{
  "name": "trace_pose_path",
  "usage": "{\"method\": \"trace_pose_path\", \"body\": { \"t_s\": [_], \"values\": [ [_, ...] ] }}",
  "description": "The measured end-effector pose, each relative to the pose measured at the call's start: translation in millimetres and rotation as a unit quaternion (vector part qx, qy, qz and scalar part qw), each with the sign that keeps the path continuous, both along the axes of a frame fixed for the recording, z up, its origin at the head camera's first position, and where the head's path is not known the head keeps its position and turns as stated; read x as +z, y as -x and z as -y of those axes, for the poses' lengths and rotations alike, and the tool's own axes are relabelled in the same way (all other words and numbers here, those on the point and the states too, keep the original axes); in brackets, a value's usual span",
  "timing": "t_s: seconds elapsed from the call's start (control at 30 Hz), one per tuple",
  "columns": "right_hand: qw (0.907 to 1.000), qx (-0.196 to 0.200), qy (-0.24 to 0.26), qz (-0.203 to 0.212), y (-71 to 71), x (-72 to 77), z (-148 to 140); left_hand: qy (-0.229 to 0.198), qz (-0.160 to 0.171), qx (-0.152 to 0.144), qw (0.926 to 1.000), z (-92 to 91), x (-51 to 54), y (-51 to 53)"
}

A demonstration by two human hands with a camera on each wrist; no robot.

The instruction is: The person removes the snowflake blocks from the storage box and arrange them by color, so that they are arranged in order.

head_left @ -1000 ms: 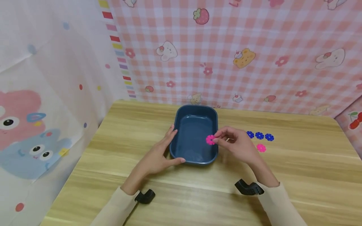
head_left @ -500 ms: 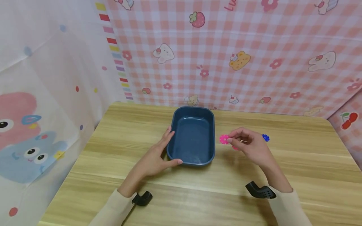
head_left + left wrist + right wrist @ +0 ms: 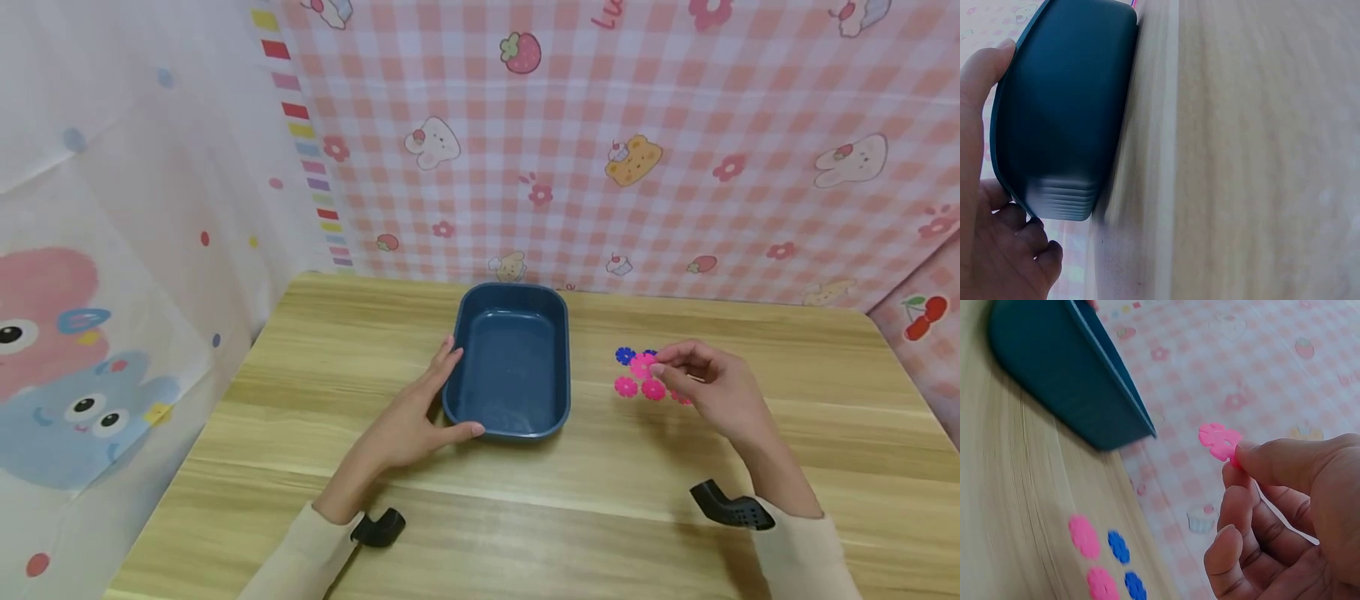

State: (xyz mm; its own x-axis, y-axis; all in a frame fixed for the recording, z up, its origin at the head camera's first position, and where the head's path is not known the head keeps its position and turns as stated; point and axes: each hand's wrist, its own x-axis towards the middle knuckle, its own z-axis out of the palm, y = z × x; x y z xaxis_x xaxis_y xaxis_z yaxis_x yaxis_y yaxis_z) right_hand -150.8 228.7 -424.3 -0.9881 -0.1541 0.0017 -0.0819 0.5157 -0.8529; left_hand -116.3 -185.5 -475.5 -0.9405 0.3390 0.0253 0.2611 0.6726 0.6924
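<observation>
A dark blue rectangular plastic container [image 3: 512, 433] stands on the table. My left hand [image 3: 405, 425] holds its near left corner, the thumb on the front rim and the fingers along the left side. My right hand [image 3: 720, 387] pinches a pink snowflake disc [image 3: 1216, 440] between thumb and forefinger, raised above the table. Under and beside that hand lie pink discs, among them one at the left [image 3: 626, 387] and one in the middle [image 3: 653, 389], and blue discs [image 3: 625, 356]. The right hand hides part of this group.
The light wooden table [image 3: 525, 517] meets a pink checked cloth [image 3: 570, 108] at its back edge. A white printed cloth [image 3: 150, 167] hangs on the left. Each sleeve carries a black bracket, one at the left wrist [image 3: 379, 527] and one at the right [image 3: 731, 506].
My right hand has moved right, from over the container to above the discs, still pinching the pink disc. The left hand stays at the container, and the head view has shifted slightly.
</observation>
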Motion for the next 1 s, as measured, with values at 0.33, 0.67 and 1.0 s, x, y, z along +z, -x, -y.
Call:
{"method": "trace_pose_path", "body": {
  "t_s": [0.33,0.67,1.0],
  "values": [
    [0.9994,-0.028,0.005,0.017,0.1,-11.3,-44,0.000,0.004,-0.001,1.0000,-3.2,2.2,1.0],
    [0.9965,-0.059,-0.015,0.058,1.7,-33.5,-81,-0.001,0.000,0.003,1.0000,-2.6,1.1,2.6],
    [0.9936,-0.055,-0.067,0.072,3.9,-49.8,-93,-0.005,0.007,0.000,1.0000,0.6,0.2,0.5]
  ]
}}
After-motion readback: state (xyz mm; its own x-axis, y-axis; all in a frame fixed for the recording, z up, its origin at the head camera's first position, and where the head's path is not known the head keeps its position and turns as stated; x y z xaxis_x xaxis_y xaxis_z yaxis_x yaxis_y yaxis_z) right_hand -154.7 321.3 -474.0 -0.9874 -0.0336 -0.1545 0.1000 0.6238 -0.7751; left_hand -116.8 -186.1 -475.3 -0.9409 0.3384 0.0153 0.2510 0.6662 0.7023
